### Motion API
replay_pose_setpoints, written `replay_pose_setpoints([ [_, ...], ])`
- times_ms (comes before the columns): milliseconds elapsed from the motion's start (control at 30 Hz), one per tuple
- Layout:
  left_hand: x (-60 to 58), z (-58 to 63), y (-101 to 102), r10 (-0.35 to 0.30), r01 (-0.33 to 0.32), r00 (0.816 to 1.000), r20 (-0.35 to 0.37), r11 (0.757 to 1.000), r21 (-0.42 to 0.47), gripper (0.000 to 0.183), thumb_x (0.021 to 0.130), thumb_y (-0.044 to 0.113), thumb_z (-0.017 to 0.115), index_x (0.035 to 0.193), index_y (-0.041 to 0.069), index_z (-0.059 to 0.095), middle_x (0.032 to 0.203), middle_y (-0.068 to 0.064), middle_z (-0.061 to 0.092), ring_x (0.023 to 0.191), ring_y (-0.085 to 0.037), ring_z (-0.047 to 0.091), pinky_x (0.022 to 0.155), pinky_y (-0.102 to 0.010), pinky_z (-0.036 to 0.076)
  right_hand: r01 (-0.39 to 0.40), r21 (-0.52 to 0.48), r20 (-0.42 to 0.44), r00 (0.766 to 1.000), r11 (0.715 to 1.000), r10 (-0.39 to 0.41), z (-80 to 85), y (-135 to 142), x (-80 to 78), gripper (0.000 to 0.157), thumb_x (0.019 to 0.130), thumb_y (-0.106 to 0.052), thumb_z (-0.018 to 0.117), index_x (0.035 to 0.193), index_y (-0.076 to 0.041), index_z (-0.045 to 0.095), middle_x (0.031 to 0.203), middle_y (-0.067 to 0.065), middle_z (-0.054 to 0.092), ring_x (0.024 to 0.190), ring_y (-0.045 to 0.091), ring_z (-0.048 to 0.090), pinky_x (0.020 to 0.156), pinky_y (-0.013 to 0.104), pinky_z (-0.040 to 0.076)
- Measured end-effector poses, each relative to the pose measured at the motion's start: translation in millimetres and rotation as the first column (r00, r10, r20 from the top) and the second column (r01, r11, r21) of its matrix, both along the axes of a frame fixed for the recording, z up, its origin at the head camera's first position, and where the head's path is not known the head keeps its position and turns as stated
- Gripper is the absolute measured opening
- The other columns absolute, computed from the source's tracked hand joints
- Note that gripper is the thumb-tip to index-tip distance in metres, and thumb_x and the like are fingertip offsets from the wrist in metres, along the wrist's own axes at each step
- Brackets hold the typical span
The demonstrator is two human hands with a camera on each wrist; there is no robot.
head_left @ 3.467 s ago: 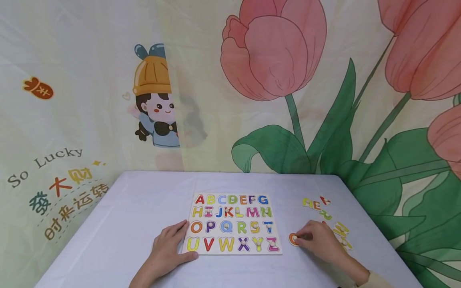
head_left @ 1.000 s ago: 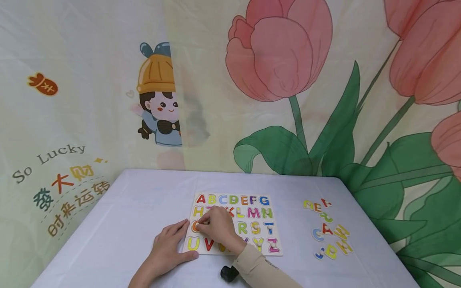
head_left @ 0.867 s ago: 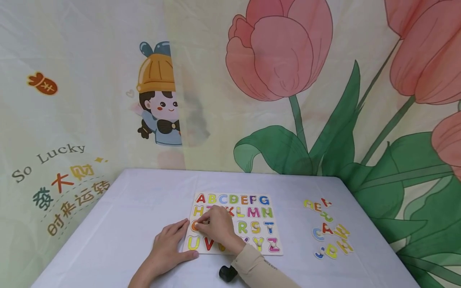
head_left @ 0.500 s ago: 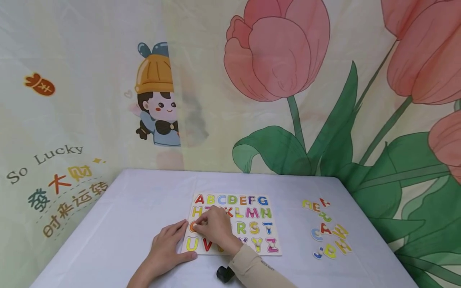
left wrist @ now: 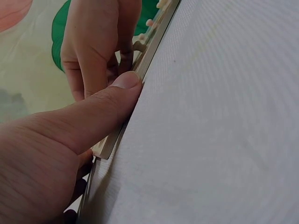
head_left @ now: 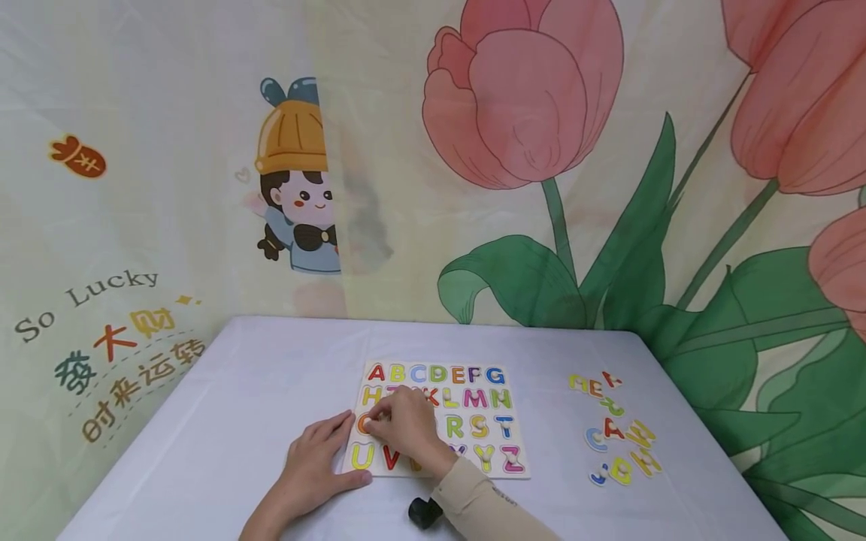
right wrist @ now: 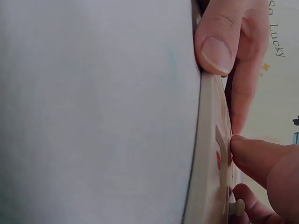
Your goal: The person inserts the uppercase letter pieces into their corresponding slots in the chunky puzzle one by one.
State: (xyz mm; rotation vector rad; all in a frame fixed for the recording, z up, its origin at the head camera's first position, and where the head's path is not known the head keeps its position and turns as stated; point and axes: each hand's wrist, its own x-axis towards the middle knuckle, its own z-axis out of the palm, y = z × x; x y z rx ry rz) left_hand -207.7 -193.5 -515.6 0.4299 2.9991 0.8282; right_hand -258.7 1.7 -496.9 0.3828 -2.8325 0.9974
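Orange letter O (head_left: 361, 425) sits pinched in our right grip (head_left: 409, 426); beside it, our left grip (head_left: 313, 460), spread, likely steadies the board (head_left: 517, 440).

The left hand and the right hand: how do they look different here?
The left hand lies at the left edge of the letter board, fingers extended; the right hand is over the board, fingers bent to pinch the orange O. Bare forearm shows behind the left hand, while a beige sleeve covers the forearm behind the right hand. Both are bare hands at the same board.
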Motion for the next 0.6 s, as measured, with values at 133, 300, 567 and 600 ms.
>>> replay_pose_setpoints([
  [133,-0.7,-0.1,1.6,-0.001,0.001,1.000,0.007,1.000,0.004,0.112,0.078,0.073,0.081,0.163,0.011,0.045,0.166,-0.005,0.043,0.147,-0.036,0.038,0.116,-0.068,0.032,-0.057,-0.005,0.034,0.998,0.998,0.057,3.4,7.5,-2.3,0.010,0.090,-0.035,0.087,0.094,-0.027,0.087,0.086,-0.013,0.062,0.085,0.006,0.048,0.075,0.027,0.040],
  [300,-0.7,-0.5,2.2,0.000,0.000,1.000,0.004,1.000,0.004,0.111,0.078,0.072,0.082,0.162,0.010,0.045,0.167,-0.006,0.043,0.147,-0.036,0.038,0.116,-0.068,0.032,-0.153,-0.084,0.087,0.983,0.985,0.161,14.0,25.2,-0.1,0.018,0.091,-0.026,0.085,0.109,-0.021,0.086,0.098,-0.007,0.070,0.086,0.008,0.054,0.073,0.025,0.044],
  [567,0.0,-1.7,2.6,0.013,-0.013,1.000,-0.010,1.000,-0.013,0.111,0.077,0.070,0.084,0.163,0.011,0.044,0.166,-0.005,0.043,0.147,-0.035,0.038,0.115,-0.065,0.033,-0.207,-0.060,0.074,0.975,0.976,0.211,42.2,89.6,14.7,0.020,0.092,-0.024,0.085,0.111,-0.020,0.085,0.112,-0.008,0.072,0.114,0.021,0.064,0.099,0.044,0.052],
  [600,0.1,-1.8,2.7,0.017,-0.017,1.000,-0.009,1.000,-0.016,0.111,0.076,0.069,0.084,0.163,0.011,0.045,0.166,-0.005,0.043,0.147,-0.035,0.038,0.115,-0.064,0.034,-0.205,-0.059,0.068,0.976,0.977,0.209,44.1,101.8,16.0,0.019,0.092,-0.023,0.085,0.111,-0.019,0.085,0.111,-0.007,0.072,0.114,0.023,0.064,0.098,0.045,0.052],
])
